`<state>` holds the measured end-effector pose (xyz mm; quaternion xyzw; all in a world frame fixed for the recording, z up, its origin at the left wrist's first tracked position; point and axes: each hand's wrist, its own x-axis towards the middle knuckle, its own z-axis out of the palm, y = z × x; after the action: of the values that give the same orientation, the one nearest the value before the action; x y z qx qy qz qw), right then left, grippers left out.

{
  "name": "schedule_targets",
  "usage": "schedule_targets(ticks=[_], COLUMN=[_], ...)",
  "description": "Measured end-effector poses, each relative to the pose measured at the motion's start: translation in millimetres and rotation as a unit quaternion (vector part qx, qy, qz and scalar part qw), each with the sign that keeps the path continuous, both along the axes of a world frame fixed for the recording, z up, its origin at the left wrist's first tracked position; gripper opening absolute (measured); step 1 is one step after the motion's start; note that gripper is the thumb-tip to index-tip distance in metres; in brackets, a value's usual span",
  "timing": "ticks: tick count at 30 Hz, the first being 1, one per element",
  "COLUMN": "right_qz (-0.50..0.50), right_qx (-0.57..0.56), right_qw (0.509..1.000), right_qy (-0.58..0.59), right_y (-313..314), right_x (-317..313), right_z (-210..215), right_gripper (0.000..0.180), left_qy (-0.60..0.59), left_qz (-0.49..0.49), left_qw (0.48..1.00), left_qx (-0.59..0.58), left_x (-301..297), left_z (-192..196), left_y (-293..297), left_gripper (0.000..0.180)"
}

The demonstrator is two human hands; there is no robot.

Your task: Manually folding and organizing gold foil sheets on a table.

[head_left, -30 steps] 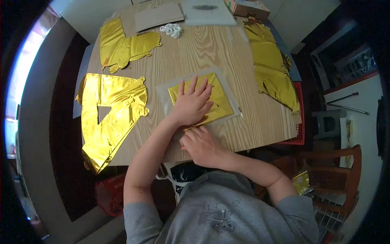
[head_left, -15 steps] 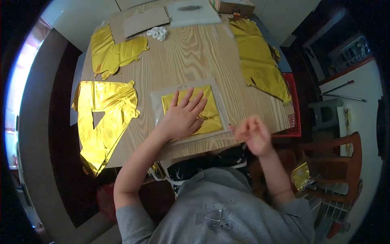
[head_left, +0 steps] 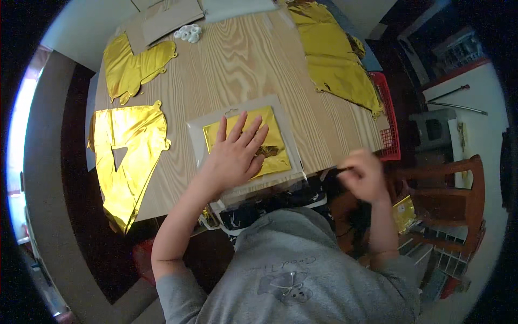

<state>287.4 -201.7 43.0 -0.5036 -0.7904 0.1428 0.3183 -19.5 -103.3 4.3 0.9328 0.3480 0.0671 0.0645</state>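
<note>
Flat and open, your left hand has no real grip on the clear plastic sleeve with the folded gold foil balloon; it only presses it onto the tabletop at the near edge. Your right hand hangs off the edge, fingers pinched together, on what I cannot tell. Because the sleeve overhangs the edge, easing your palm could let the slick pack slide toward your lap.
</note>
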Motion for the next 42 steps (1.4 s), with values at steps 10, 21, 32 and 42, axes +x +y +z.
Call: schedule_targets(ticks=[10, 21, 32, 42], right_qz=[0.113, 0.107, 0.080, 0.050], right_qx=[0.030, 0.056, 0.132, 0.160], right_qw=[0.985, 0.968, 0.972, 0.971], right_qy=[-0.124, -0.220, -0.175, -0.168], right_y=[16.2, 17.2, 18.1, 13.3], right_x=[-50.5, -42.9, -39.6, -28.6], right_z=[-24.9, -25.0, -42.6, -47.3], right_gripper=[0.048, 0.052, 0.032, 0.023], left_qy=[-0.009, -0.052, -0.153, -0.170], left_qz=[0.046, 0.043, 0.062, 0.052], left_qw=[0.999, 0.997, 0.979, 0.974], left_qx=[0.020, -0.032, 0.122, 0.141], left_x=[-11.2, -97.8, -88.3, -74.7], left_z=[31.7, 20.7, -11.8, -14.7], left_y=[-18.6, -91.0, -94.9, -90.9], left_gripper=[0.059, 0.049, 0.022, 0.022])
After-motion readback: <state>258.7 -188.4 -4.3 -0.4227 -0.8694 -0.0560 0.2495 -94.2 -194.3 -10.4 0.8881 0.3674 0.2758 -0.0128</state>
